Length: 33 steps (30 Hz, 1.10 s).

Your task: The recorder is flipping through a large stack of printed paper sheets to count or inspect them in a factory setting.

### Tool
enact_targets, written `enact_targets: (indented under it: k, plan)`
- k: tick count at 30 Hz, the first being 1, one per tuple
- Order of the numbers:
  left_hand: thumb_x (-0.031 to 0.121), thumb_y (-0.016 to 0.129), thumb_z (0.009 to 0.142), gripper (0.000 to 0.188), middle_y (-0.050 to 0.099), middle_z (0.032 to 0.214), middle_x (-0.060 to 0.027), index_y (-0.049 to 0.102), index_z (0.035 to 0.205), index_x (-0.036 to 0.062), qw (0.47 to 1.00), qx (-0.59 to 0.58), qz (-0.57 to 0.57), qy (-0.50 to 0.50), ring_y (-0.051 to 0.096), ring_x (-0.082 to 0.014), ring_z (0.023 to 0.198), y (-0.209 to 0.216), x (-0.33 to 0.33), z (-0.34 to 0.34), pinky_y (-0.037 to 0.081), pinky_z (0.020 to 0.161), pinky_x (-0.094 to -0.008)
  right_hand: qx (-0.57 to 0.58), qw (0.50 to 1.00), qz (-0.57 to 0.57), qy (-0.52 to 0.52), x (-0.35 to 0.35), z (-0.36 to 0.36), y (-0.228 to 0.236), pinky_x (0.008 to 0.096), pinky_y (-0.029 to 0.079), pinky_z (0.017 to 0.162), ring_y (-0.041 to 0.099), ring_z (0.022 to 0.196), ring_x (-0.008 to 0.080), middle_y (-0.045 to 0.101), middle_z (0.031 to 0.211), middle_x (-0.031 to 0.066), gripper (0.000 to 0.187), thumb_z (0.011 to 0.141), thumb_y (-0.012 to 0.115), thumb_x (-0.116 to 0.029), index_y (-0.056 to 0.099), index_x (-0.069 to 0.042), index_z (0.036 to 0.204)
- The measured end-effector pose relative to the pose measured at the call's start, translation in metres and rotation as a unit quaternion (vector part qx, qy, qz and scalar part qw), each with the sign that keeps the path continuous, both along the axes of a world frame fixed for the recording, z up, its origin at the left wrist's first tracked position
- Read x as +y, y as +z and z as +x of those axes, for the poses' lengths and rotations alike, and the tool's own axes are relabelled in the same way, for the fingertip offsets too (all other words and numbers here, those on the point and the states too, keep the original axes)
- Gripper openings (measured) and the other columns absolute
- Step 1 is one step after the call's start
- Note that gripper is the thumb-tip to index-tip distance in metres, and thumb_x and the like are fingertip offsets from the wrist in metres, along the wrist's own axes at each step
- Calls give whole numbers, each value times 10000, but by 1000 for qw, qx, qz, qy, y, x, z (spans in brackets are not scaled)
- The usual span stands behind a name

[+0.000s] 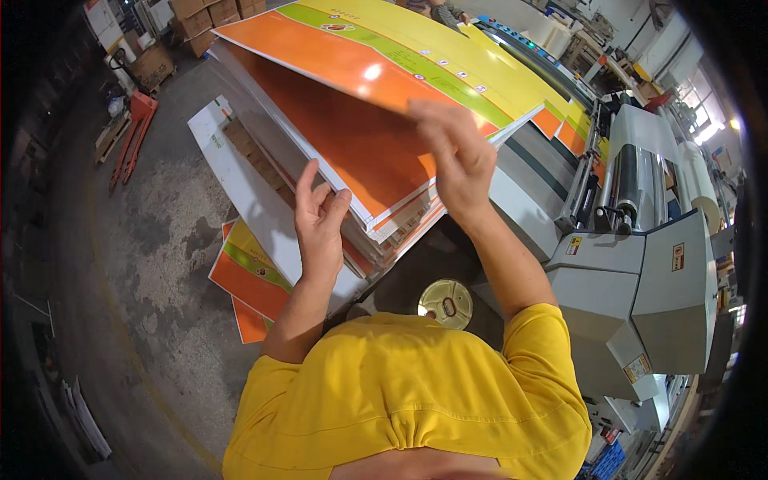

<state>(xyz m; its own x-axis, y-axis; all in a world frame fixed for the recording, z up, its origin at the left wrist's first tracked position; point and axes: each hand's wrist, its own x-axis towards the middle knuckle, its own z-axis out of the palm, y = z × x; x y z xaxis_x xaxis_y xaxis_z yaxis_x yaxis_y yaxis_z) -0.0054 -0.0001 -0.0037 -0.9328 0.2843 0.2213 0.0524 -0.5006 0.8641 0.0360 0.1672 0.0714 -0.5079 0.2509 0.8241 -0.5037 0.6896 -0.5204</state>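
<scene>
In front of me stands a tall stack of large printed sheets (352,144), orange on top. Its uppermost printed sheet (336,48), orange, green and yellow, is lifted and bowed away from the pile. My right hand (458,152), slightly blurred, has its bent fingers at the near corner of that raised sheet and seems to pinch its edge. At the stack's near left corner, my left hand (322,212) rests against the sheet edges with thumb and fingers apart. Part of the pile's side lies hidden behind my left hand.
A large grey machine (596,280) with rollers (640,180) stands to the right. Another person's arm (448,12) shows at the far side. More printed sheets (252,272) and a white panel (232,160) lie left. A red pallet jack (136,132) and a round lid (446,304) are on the floor.
</scene>
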Motion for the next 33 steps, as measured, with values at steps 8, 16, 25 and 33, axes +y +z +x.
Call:
enact_targets:
  k: [8, 16, 25, 33]
  plan:
    - [-15, 571, 838, 577, 592, 1079, -154, 288, 1336, -82, 993, -94, 61, -24, 609, -127, 858, 4, 0, -2, 501, 678, -208, -151, 958, 244, -2, 12, 9, -29, 393, 407, 859, 553, 996, 271, 621, 1042, 98, 208, 828, 604, -147, 644, -43, 1003]
    - [-16, 571, 829, 542, 596, 1083, -154, 329, 1309, -82, 995, -77, 60, -28, 605, -130, 876, -2, -2, -3, 498, 703, -225, -197, 921, 245, -231, 65, 27, -56, 462, 228, 1053, 444, 1203, 306, 498, 1275, 154, 502, 890, 495, -380, 492, -10, 1231]
    - [20, 583, 843, 539, 593, 1095, -134, 324, 1311, -50, 995, -95, 33, -20, 579, -131, 903, 0, -3, -3, 487, 747, -255, -99, 950, 291, 52, -49, 61, -95, 558, 168, 1066, 475, 1219, 279, 523, 1266, 149, 760, 847, 367, -656, 505, -19, 1236]
    - [4, 570, 845, 537, 580, 1113, -150, 324, 1318, -63, 997, -74, 24, -29, 594, -133, 888, -2, -2, -1, 504, 721, -244, -135, 961, 116, -210, 31, 43, -83, 530, 97, 1087, 379, 1286, 307, 420, 1358, 182, 608, 897, 399, -442, 412, -5, 1319]
